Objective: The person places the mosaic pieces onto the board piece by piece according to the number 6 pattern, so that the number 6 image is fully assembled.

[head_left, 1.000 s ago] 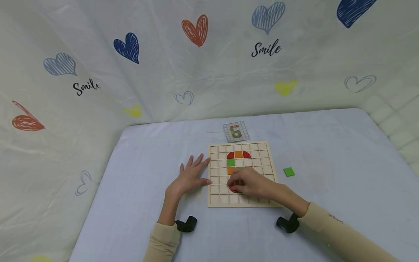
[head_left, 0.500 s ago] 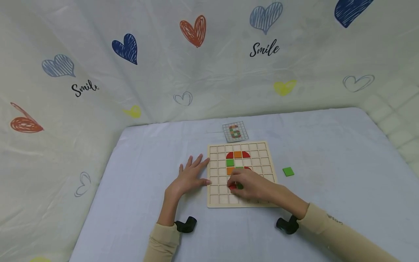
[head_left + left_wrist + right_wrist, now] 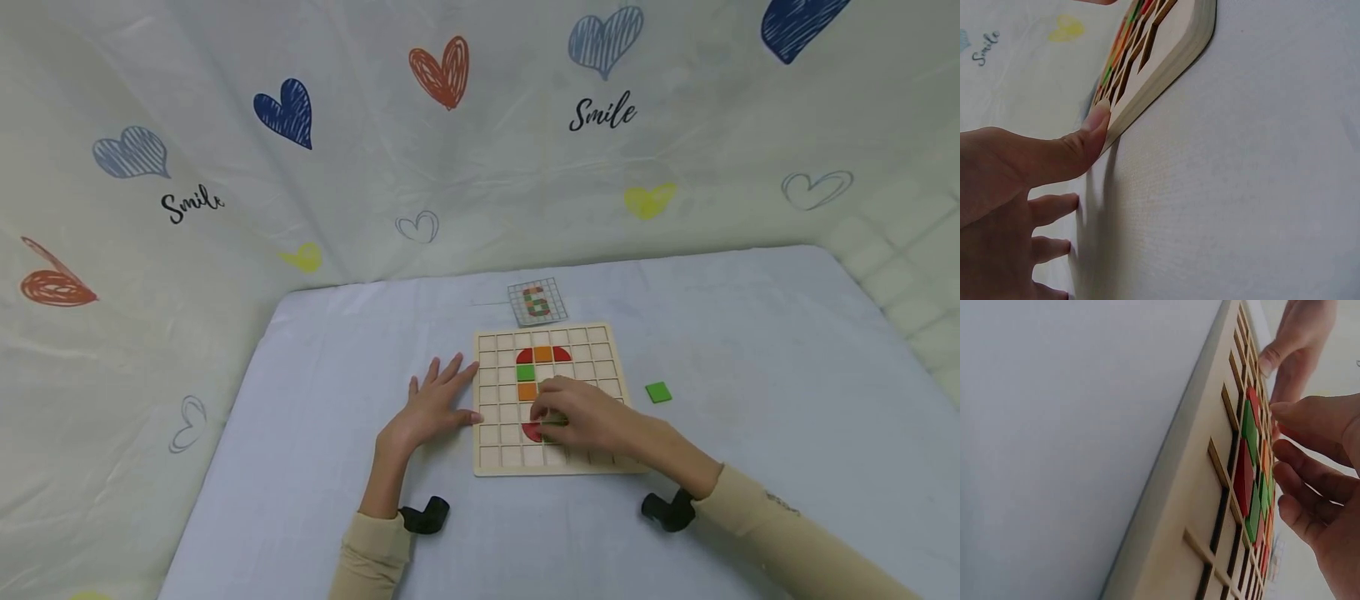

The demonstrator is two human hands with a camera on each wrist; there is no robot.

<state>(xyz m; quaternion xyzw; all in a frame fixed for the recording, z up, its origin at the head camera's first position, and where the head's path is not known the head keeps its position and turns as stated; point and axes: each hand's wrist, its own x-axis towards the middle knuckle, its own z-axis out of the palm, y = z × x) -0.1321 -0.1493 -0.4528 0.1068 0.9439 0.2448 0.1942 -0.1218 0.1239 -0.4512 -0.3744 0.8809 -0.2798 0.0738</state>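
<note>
A square wooden grid board (image 3: 491, 460) lies on the table with red, orange and green tiles set in its cells. My left hand (image 3: 430, 410) is spread at its left side, thumb and a fingertip touching the edge; in the left wrist view the thumb (image 3: 1088, 134) presses the board's corner rim. My right hand (image 3: 581, 414) hovers over the lower middle, fingers loosely bent with nothing between them. Just by its fingertips sits a rounded red tile (image 3: 531, 432). Higher up are an orange tile (image 3: 527, 392) and a green tile (image 3: 525, 372). The hand hides several cells.
A loose green square tile (image 3: 658, 392) lies on the cloth right of the board. Behind the board is a card (image 3: 537, 302) printed with a coloured grid pattern. White cloth (image 3: 360, 358) covers the table, and a curtain with hearts (image 3: 442, 71) hangs behind.
My right hand has drawn back a little to the right from the rounded red tile, which now shows more fully. My left hand stays in place at the board's edge.
</note>
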